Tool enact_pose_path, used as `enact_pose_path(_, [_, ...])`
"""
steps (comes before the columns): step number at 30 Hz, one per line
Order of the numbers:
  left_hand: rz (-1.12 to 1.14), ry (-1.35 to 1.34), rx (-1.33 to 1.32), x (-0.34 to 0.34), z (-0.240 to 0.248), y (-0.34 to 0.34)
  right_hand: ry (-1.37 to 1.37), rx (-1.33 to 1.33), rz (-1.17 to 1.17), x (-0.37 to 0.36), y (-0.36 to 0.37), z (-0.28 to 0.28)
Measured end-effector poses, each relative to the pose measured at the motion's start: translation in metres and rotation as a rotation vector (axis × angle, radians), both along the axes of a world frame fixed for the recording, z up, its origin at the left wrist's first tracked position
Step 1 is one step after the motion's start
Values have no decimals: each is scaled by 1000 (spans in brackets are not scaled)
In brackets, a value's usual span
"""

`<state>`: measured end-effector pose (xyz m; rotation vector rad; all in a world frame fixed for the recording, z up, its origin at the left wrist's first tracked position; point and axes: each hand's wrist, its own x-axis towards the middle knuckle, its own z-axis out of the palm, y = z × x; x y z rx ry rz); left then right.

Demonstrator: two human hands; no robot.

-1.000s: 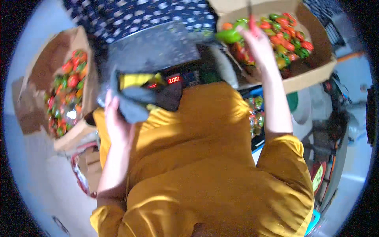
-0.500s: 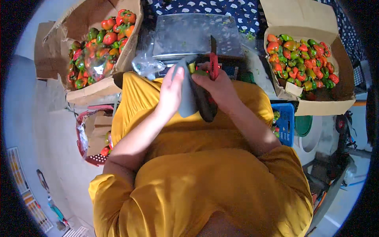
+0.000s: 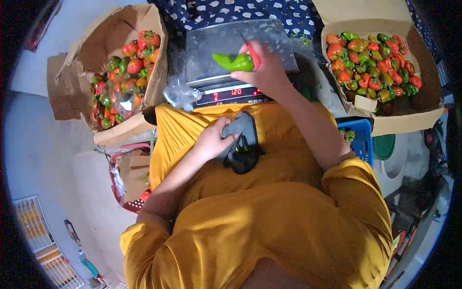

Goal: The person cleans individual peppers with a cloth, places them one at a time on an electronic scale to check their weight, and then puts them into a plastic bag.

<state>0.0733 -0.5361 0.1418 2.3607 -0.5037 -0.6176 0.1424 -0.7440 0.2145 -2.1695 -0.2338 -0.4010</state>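
My right hand (image 3: 267, 67) is raised over the metal plate of the weighing scale (image 3: 204, 41), its fingers closed around a bright green pepper (image 3: 238, 63). A knife with a red handle (image 3: 253, 55) is held in the same hand, its thin dark blade pointing away from me. On my lap, my left hand (image 3: 212, 139) grips a soft grey-and-black pouch-like thing (image 3: 243, 127); its exact kind is unclear. Red digits glow on the scale's front panel. A crumpled clear plastic bag (image 3: 182, 95) lies at the scale's left corner.
Cardboard boxes of red and green peppers stand at left (image 3: 156, 72) and right (image 3: 409, 115). Beside my right elbow is a blue basket (image 3: 362, 139), near a green round container (image 3: 384, 147). A dark red basket (image 3: 115, 176) sits low at left. Patterned dark cloth (image 3: 211, 10) lies behind the scale.
My hands have moved apart. The right one has gone up over the scale with the green pepper and knife; the left has lowered to my lap with the grey-and-black thing.
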Motion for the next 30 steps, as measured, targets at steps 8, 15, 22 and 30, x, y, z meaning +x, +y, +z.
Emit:
enact_pose_path(8, [113, -921, -254, 17, 55, -18, 196, 273, 130, -34, 24, -16])
enact_pose_path(15, [440, -240, -657, 26, 48, -6, 369, 565, 423, -45, 31, -12])
enact_pose_path(22, [513, 180, -1102, 22, 51, -7, 287, 448, 549, -45, 21, -12])
enact_pose_path(30, [493, 309, -1168, 16, 44, -9, 115, 0, 359, -56, 20, -1])
